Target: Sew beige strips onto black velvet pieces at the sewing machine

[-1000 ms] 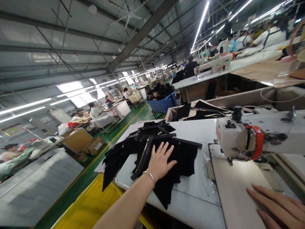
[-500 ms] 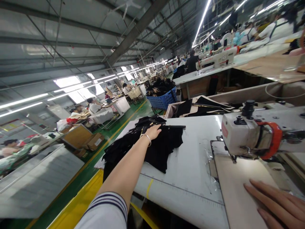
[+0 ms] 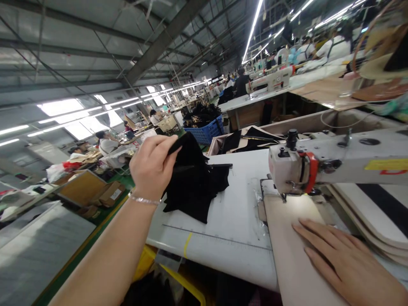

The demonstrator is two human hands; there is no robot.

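Note:
My left hand [image 3: 154, 163] pinches the edge of a black fabric piece [image 3: 188, 157] and holds it raised above the left of the white sewing table [image 3: 237, 199]. Below it lie more black fabric pieces [image 3: 194, 195], one with a dark strip along its top edge. With fingers spread, my right hand [image 3: 341, 255] rests flat on a beige panel [image 3: 283, 225]. The panel's far end reaches under the head of the sewing machine [image 3: 288, 168], which has an orange-red band. The needle area is lit.
Beyond the table, a box [image 3: 216, 144] holds black and beige pieces. Behind it stands a blue crate [image 3: 207, 129] heaped with black items. Stacked beige panels [image 3: 376, 225] lie right of the machine. A yellow bin [image 3: 145, 261] is below the table's left edge. Co-workers sit further back.
My left hand has closed on a black fabric piece and lifted it up and to the left from the pile. The view has turned right; my right hand stays flat on the panel.

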